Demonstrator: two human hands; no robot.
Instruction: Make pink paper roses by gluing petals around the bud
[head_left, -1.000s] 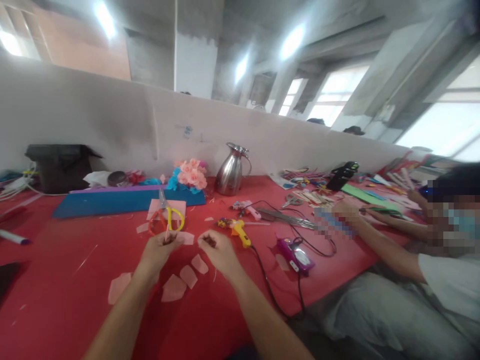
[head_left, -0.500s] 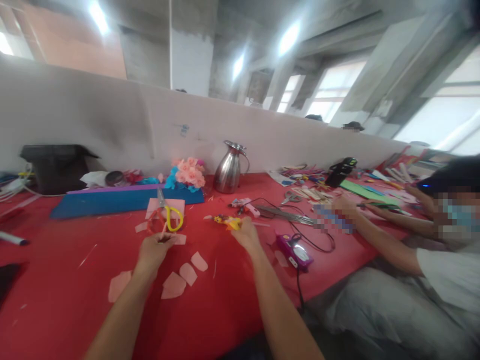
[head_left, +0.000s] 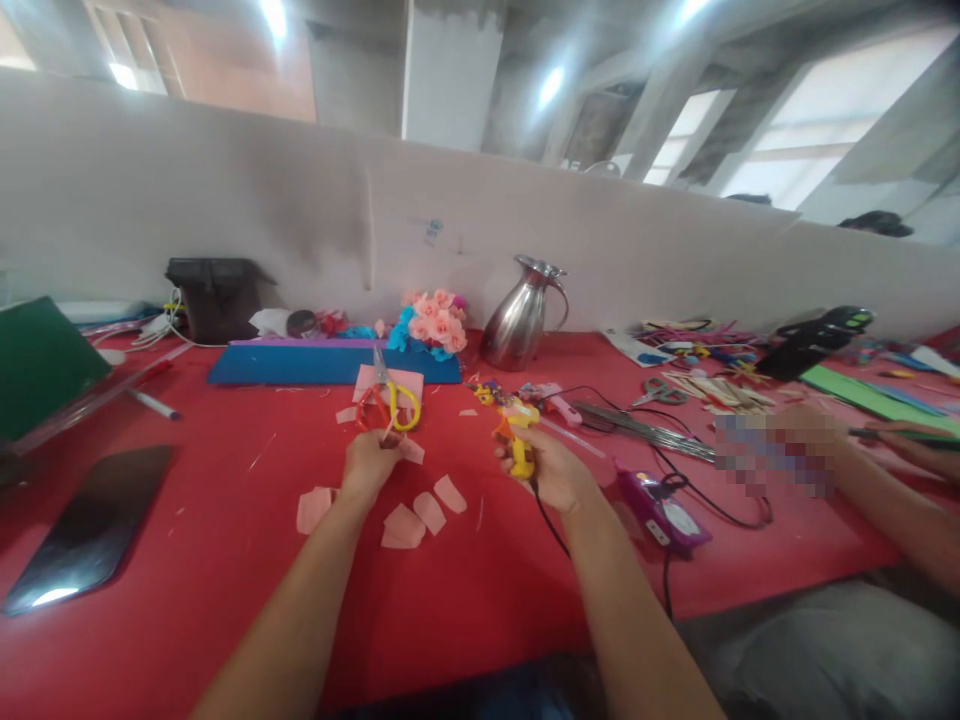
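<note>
My left hand (head_left: 369, 465) is pinched on a thin pink strip (head_left: 389, 428) that stands up from its fingertips. A small pink paper piece (head_left: 411, 451) lies by those fingers; whether I touch it is unclear. Just beyond are scissors (head_left: 406, 408) with one yellow and one red handle, lying over a pink paper square (head_left: 366, 378). My right hand (head_left: 559, 470) is wrapped round a yellow hot glue gun (head_left: 524, 445) with an orange trigger, its black cord hanging down. Several cut pink paper petals (head_left: 429, 512) rest on the red table between my forearms.
Behind stand a metal jug (head_left: 516, 325) and pink paper flowers (head_left: 440, 325) by blue sheets (head_left: 330, 367). A purple power strip (head_left: 664, 512) with cords and metal rods (head_left: 660, 435) lie to the right, near another person's arm (head_left: 892, 500). A black phone-like slab (head_left: 94, 525) lies left.
My right hand has lifted the yellow glue gun off the table and turned it upright. My left hand keeps its pinch. The view has swung left, bringing the black slab and a green sheet into sight.
</note>
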